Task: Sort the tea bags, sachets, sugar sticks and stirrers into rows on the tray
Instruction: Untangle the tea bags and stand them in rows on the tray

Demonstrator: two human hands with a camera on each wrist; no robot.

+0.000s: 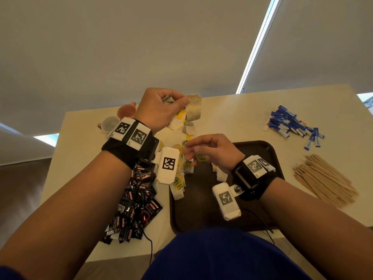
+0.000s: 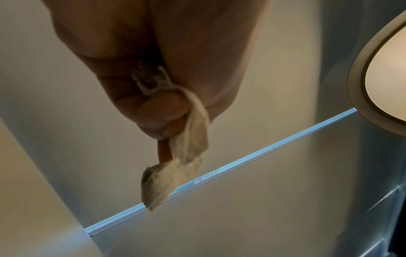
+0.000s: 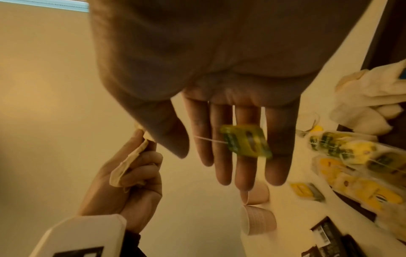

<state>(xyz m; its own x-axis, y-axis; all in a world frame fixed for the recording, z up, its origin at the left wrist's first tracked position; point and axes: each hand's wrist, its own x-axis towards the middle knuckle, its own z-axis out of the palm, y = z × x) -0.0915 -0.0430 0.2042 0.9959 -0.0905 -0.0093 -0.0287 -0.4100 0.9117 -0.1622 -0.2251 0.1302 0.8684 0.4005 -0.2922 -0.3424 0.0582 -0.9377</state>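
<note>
Tea bags mid-untangle above the tray

Sachets (image 1: 135, 201) lie heaped in black wrappers at the far left of the table (image 1: 232, 110), off the tray. Just right of them, our left hand (image 1: 159, 109) is raised over the loose pile of tea bags (image 1: 181, 126), thumb and curled fingers pinching one tea bag (image 1: 194, 107) by its upper edge, so the pouch hangs down from the grip. Its string (image 3: 209, 140) runs rightward and toward us to our right hand (image 1: 210, 151), which hovers over the near-left part of the tray (image 1: 268, 150). We see that hand's fingers nearly straight, with the yellow tag (image 3: 246, 141) dangling in front of them; whether the thumb actually nips the string we cannot tell. A row of tea bags (image 1: 182, 170) already sits along the tray's left edge. Farther right, the sugar sticks (image 1: 292, 124) and stirrers (image 1: 323, 180) wait in piles off the tray. We judge the right hand nearer the row, so the bag should travel along its string toward it.
</note>
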